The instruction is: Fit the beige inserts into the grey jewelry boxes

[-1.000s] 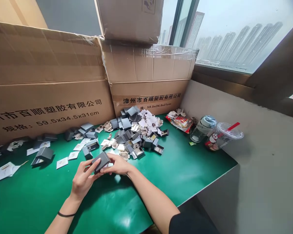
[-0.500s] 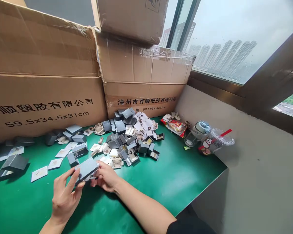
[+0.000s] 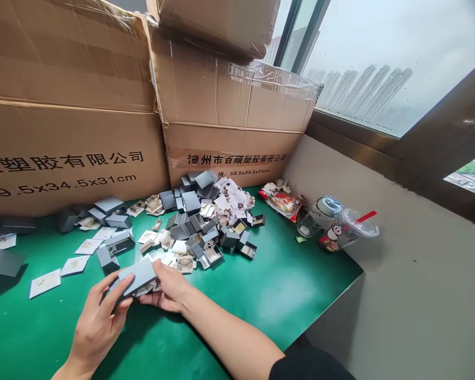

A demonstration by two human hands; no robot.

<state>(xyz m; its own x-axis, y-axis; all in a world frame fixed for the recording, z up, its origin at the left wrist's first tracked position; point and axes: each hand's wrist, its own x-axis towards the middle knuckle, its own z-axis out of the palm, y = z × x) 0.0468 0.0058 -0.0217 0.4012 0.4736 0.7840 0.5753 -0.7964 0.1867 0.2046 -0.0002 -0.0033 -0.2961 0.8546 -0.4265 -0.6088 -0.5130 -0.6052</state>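
Observation:
Both hands hold a small grey-blue jewellery box (image 3: 136, 275) above the near part of the table. My left hand (image 3: 98, 319) grips its left side, with fingers over the lid and the thumb below. At the right end, my right hand (image 3: 170, 287) is closed round the box. Whitish material shows under the lid's right edge; its details are hidden by the fingers. Just behind the hands lie an open grey box (image 3: 107, 258) and a heap of grey boxes (image 3: 190, 227) mixed with pale inserts (image 3: 231, 198).
Large cardboard cartons (image 3: 229, 137) line the back of the green table (image 3: 261, 311). Pale square cards (image 3: 45, 282) lie at left. A red snack packet (image 3: 281, 203), a glass jar (image 3: 314, 221) and a plastic cup with a red straw (image 3: 346, 232) stand at right, by the wall.
The view has shifted slightly, so the table things appear further left. The box's lid looks more raised at the right, with more pale material showing. Both hands keep their hold.

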